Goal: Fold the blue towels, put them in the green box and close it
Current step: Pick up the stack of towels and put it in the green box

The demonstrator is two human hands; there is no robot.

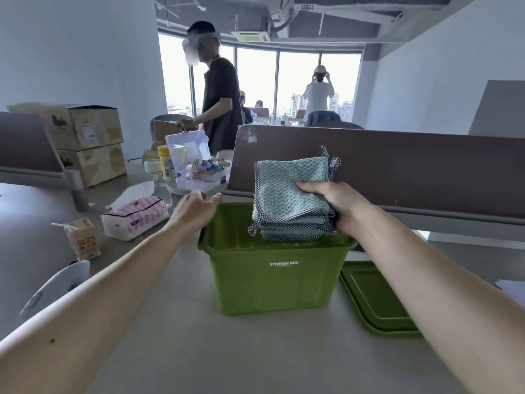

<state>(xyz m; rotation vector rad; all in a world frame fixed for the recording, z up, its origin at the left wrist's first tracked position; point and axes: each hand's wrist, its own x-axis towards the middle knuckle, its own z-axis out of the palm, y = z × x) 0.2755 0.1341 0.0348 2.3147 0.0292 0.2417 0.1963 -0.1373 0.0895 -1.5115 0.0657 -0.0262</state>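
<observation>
I see the right hand point(338, 204) grasping the folded blue towels point(289, 194) above the open green box point(272, 280); its fingertips are hidden. The left hand point(196, 210) at 10 o'clock is loosely curled, released. The lid point(377, 300), at 3 o'clock, is partly covered by my forearm.

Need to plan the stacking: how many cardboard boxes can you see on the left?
2. One cardboard box sits on top of the other, stacked at the far left of the desk. More may be hidden behind them.
</observation>
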